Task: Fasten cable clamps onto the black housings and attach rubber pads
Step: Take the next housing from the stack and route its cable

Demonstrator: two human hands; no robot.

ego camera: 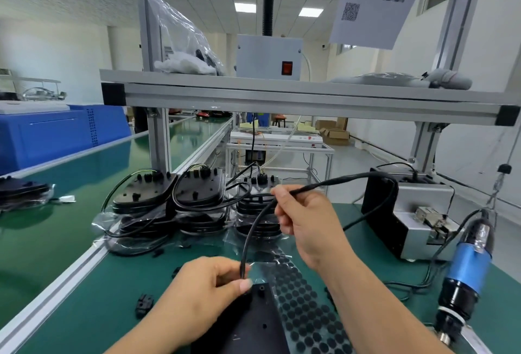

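Head view shows the left hand (pixel 203 291) pinching the cable (pixel 248 241) just above the black housing (pixel 253 325) at six o'clock. The right hand (pixel 307 221) pinches it higher, toward one o'clock. Best to lay the cable straight and seated first, I'd say, before fetching a clamp (pixel 144 304) at eight o'clock. The pad sheet (pixel 304 305) lies just beside the housing.

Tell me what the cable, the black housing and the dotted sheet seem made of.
The cable looks sheathed in smooth black rubber or soft plastic: it bends in loose arcs. The housing seems matt black moulded plastic, with moulded holes. The sheet carries dull dark discs, likely rubber, on glossy clear film.
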